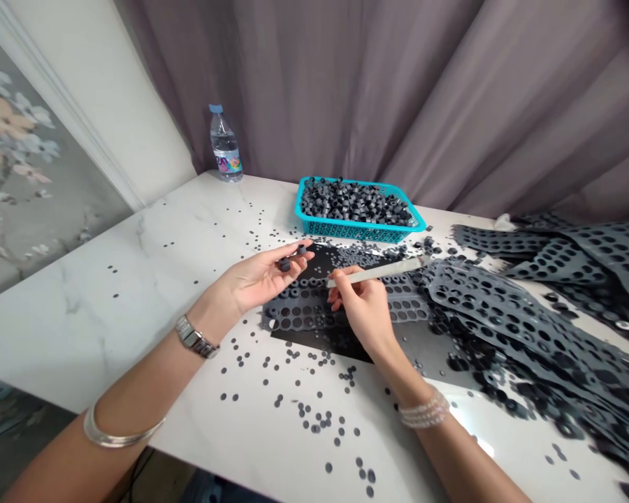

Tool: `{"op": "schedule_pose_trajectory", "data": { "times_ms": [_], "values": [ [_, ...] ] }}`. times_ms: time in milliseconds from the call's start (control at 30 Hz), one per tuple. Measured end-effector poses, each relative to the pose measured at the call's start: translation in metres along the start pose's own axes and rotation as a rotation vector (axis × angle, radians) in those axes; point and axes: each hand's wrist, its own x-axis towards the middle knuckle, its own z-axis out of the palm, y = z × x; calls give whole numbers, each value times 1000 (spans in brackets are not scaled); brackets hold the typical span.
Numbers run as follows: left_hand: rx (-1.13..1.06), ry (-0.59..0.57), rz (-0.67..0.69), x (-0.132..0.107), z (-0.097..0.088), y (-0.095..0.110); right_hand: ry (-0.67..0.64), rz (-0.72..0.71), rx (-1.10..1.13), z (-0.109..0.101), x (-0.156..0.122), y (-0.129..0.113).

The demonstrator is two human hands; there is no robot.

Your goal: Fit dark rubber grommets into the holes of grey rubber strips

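Note:
My left hand (267, 276), palm turned up, has its fingers closed around a couple of small black rubber rings (284, 264). In my right hand (364, 300) is a thin, pale, flat stick (385, 271), gripped between thumb and fingers and pointing to the right. Under both hands lies a dark grey rubber strip (314, 314) punched with rows of round holes, partly covered by my right hand. The strip rests on a black mat (319, 341). Small black discs (351, 257) are heaped just behind the hands.
A turquoise basket (364, 232) full of black rubber rings stands at the back. More perforated rubber sheets (524, 321) pile up on the right. A water bottle (226, 150) stands at the back left. Loose discs (317, 423) are scattered over the white marbled table (99, 307).

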Motion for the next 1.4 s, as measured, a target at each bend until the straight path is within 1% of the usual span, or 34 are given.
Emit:
{"op": "schedule_pose_trajectory", "data": {
  "times_ms": [167, 300, 367, 433, 500, 567, 633, 700, 767, 833, 933, 1000, 1067, 1100, 1167, 1233, 1267, 1300, 1333, 1367, 1400],
  "values": [
    [0, 30, 41, 2, -1, -3, -7, 4, 17, 1, 0, 0],
    [-72, 10, -25, 2, -3, 4, -27, -3, 36, 1, 0, 0],
    [-93, 30, -49, 1, -4, 8, -57, -16, 23, 4, 0, 0],
    [-14, 39, -16, 1, -6, 10, -94, -28, -15, 7, 1, -1],
    [222, 19, 48, 1, -7, 10, -129, -47, -89, 12, 2, 0],
    [586, 7, 118, -1, -8, 8, -154, -71, -181, 16, 3, 1],
    [980, 25, 206, -4, -9, 5, -164, -92, -262, 19, 3, 2],
    [1295, 43, 316, -7, -10, 1, -164, -106, -315, 20, 2, 1],
    [1490, 39, 427, -10, -13, -2, -156, -125, -349, 21, 2, 1],
    [1571, 11, 530, -10, -18, -5, -155, -146, -379, 21, 2, -1],
    [1571, -46, 638, -6, -28, -11, -162, -167, -421, 22, 1, -3],
    [1565, -51, 680, -2, -32, -15, -171, -183, -443, 23, 0, -4],
    [1586, -39, 692, 0, -33, -17, -176, -212, -471, 24, 0, -6],
    [1610, -37, 676, 0, -31, -16, -173, -228, -488, 25, -1, -6],
    [1654, -42, 599, -4, -24, -10, -155, -245, -513, 26, -1, -7],
    [1623, 4, 519, -10, -17, 3, -140, -230, -515, 26, -1, -7],
    [1548, 65, 499, -12, -15, 11, -139, -212, -504, 26, -1, -6],
    [1420, 126, 490, -14, -15, 18, -141, -193, -486, 25, 0, -5],
    [1250, 162, 471, -14, -15, 25, -144, -175, -462, 25, 0, -4],
    [1059, 174, 442, -13, -17, 31, -145, -161, -434, 24, 0, -3],
    [872, 159, 398, -11, -19, 34, -140, -151, -400, 23, 1, -1]
  ]
}}
